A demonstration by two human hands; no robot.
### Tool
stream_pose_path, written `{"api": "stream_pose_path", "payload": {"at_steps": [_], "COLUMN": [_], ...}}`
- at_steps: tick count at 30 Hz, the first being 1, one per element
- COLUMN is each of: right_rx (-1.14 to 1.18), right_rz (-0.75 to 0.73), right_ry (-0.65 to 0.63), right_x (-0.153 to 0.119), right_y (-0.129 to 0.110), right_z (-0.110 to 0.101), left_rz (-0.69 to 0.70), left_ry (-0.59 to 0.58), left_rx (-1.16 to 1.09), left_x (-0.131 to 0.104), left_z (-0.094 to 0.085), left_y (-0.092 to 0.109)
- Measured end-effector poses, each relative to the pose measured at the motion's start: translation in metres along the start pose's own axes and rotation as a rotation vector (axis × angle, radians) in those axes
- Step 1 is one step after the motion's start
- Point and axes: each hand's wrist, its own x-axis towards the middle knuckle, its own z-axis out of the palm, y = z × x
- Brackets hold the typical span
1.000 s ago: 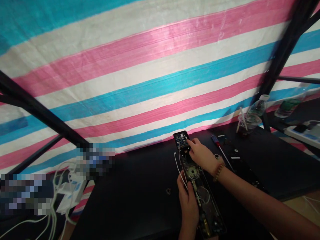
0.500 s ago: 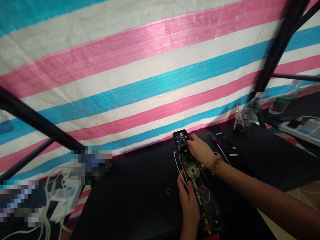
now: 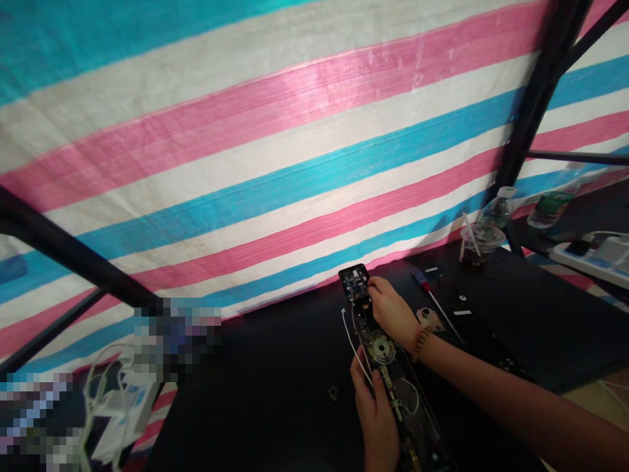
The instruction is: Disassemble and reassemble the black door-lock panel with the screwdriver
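The long device (image 3: 381,351) points away over the worktop (image 3: 255,380). The left hand (image 3: 377,413) grips its left edge. The right hand (image 3: 393,313) is nearer the far-end board (image 3: 356,284), fingertips bunched; I can't tell if they pinch anything.

No texts or numbers can be read; no brands or signs either.

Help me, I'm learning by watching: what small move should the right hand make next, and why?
Perhaps lift the right hand slightly to check the circuit board: the fingers cover part of the board's right edge, while the left hand steadies the opened device.
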Motion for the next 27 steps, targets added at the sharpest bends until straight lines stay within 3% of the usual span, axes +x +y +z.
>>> {"api": "stream_pose_path", "payload": {"at_steps": [12,16,19,23,27], "right_rx": [0.06,0.225,0.442,0.798,0.782], "right_rz": [-0.003,0.159,0.326,0.624,0.734], "right_ry": [0.083,0.193,0.275,0.175,0.074], "right_x": [-0.005,0.0,0.01,0.02,0.019], "right_y": [-0.002,0.004,0.023,0.056,0.075], "right_z": [-0.007,-0.021,-0.029,-0.024,-0.007], "left_rz": [-0.014,-0.005,-0.005,0.01,0.017], "left_ry": [-0.023,-0.04,-0.032,-0.009,-0.012], "left_rx": [-0.009,-0.02,-0.028,-0.005,-0.003], "left_x": [0.0,0.002,0.004,0.007,0.007], "left_z": [0.0,0.0,0.0,0.0,0.001], "left_y": [-0.002,-0.001,-0.001,-0.004,-0.004]}}
